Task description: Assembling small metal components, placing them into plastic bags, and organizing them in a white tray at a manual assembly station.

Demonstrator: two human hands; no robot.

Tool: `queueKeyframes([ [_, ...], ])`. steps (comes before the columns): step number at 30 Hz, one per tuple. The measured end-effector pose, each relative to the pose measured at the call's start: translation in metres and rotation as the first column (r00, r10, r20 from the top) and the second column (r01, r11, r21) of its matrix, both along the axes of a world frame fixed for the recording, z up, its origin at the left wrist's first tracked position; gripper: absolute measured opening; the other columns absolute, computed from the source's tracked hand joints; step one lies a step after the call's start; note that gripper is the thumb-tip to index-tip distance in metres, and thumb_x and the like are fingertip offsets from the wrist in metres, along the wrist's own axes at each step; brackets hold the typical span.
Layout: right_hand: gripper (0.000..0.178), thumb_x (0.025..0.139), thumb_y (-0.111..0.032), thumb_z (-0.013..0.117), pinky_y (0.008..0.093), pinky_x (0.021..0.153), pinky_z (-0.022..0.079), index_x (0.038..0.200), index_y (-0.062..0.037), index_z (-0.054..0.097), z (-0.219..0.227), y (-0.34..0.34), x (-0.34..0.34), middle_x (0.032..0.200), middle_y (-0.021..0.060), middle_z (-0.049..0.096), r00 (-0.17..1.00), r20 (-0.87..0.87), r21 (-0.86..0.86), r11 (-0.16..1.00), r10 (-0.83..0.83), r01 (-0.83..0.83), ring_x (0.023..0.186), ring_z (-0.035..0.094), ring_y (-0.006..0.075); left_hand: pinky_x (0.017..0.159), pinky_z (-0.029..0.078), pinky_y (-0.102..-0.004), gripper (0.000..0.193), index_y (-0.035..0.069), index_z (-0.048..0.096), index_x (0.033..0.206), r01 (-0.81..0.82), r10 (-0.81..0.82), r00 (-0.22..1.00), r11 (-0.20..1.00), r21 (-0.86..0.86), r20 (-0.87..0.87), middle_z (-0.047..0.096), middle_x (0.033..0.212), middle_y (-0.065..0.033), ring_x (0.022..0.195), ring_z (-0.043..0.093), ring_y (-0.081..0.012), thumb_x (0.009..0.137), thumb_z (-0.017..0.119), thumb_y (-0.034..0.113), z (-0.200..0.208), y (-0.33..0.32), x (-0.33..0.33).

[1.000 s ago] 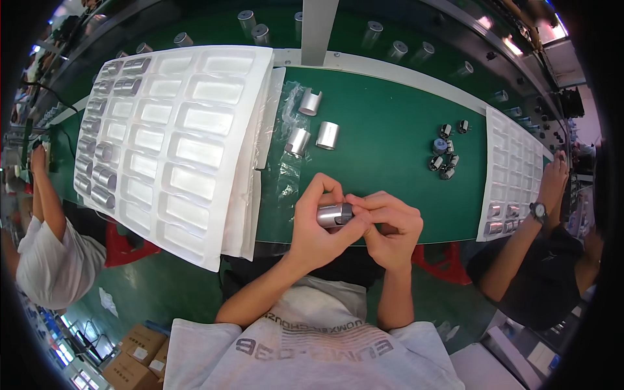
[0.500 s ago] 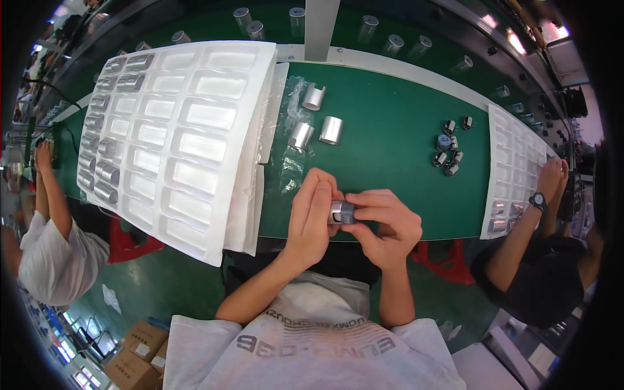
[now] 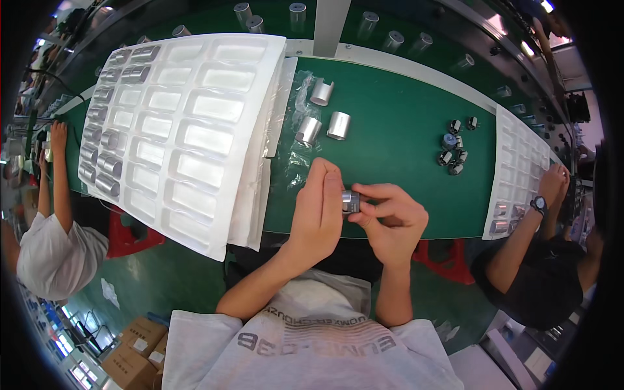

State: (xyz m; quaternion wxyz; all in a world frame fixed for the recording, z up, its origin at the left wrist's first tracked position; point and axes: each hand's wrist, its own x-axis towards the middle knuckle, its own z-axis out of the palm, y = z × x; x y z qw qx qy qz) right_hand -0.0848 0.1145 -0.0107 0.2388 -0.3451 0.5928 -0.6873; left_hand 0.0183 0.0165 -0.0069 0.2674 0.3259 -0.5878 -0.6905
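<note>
both hands, left (image 3: 318, 214) and right (image 3: 390, 218), pinch one metal cylinder (image 3: 351, 201); three more cylinders (image 3: 323, 117) lie at twelve o'clock.

1. You hold a silver metal cylinder (image 3: 351, 201) with a dark end.
2. Your table (image 3: 390, 130) is deep green.
3. Your big moulded tray (image 3: 188, 123) is white, with silver pieces in its left pockets.
4. Three loose sleeves (image 3: 325, 117) are shiny silver.
5. The stools (image 3: 133, 234) below are red.
</note>
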Motion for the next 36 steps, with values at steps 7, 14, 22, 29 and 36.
queueKeyframes([
  [7, 0.017, 0.081, -0.008, 0.082, 0.0404, 0.078, 0.057, 0.083, 0.0041, 0.07, -0.008, 0.0, -0.014, 0.109, 0.0272, 0.068, 0.948, -0.241, -0.06, 0.972, 0.206, -0.226, 0.095, 0.069, 0.0312, 0.04, 0.033, -0.0197, 0.022, 0.009, 0.04, 0.092, 0.142, -0.115, 0.973, 0.982, 0.124, -0.203, 0.056, 0.068, -0.001, 0.048, 0.046, -0.003, 0.091, 0.062, 0.007, -0.007, -0.004, 0.002],
  [14, 0.043, 0.089, -0.019, 0.067, 0.0452, 0.102, 0.045, 0.124, 0.0049, 0.057, 0.013, 0.012, 0.009, 0.139, 0.0297, 0.049, 0.911, 0.41, -0.06, 0.998, 0.033, -0.01, 0.128, 0.053, 0.0347, 0.067, 0.053, -0.0277, 0.05, 0.011, 0.03, 0.097, 0.314, -0.118, 0.843, 0.9, 0.303, -0.524, 0.057, 0.104, -0.0135, 0.089, 0.067, -0.0163, 0.074, 0.07, -0.008, -0.001, 0.006, -0.006],
  [22, 0.056, 0.061, -0.003, 0.081, 0.0433, 0.094, 0.05, 0.116, -0.0062, 0.07, 0.029, 0.009, 0.0, 0.13, 0.0141, 0.061, 0.746, -0.653, 0.143, 0.988, 0.133, -0.052, 0.112, 0.058, 0.0386, 0.069, 0.053, -0.0252, 0.049, 0.012, 0.03, 0.097, 0.292, -0.054, 0.898, 0.815, 0.501, -0.437, 0.054, 0.093, -0.0082, 0.086, 0.062, -0.0139, 0.076, 0.068, -0.01, -0.005, -0.003, -0.001],
  [29, 0.035, 0.064, 0.001, 0.082, 0.0358, 0.074, 0.054, 0.098, -0.0044, 0.072, 0.047, -0.01, -0.036, 0.095, 0.0087, 0.071, 0.651, -0.749, 0.086, 0.993, 0.12, -0.085, 0.083, 0.066, 0.0255, 0.101, 0.046, -0.0442, 0.08, 0.009, 0.028, 0.139, 0.32, -0.078, 0.826, 0.881, 0.35, -0.558, 0.046, 0.136, -0.0209, 0.125, 0.053, -0.03, 0.075, 0.076, 0.008, 0.02, -0.001, 0.006],
  [36, 0.021, 0.074, -0.013, 0.081, 0.039, 0.069, 0.05, 0.083, -0.0035, 0.064, 0.031, -0.102, -0.235, 0.081, 0.01, 0.069, 0.351, -0.93, 0.094, 0.851, -0.111, 0.517, 0.077, 0.064, 0.0282, 0.107, 0.042, -0.0471, 0.081, 0.002, 0.027, 0.141, 0.378, -0.328, 0.863, 0.924, 0.061, -0.385, 0.044, 0.136, -0.0215, 0.127, 0.052, -0.0343, 0.075, 0.074, 0.002, 0.061, -0.014, 0.058],
])
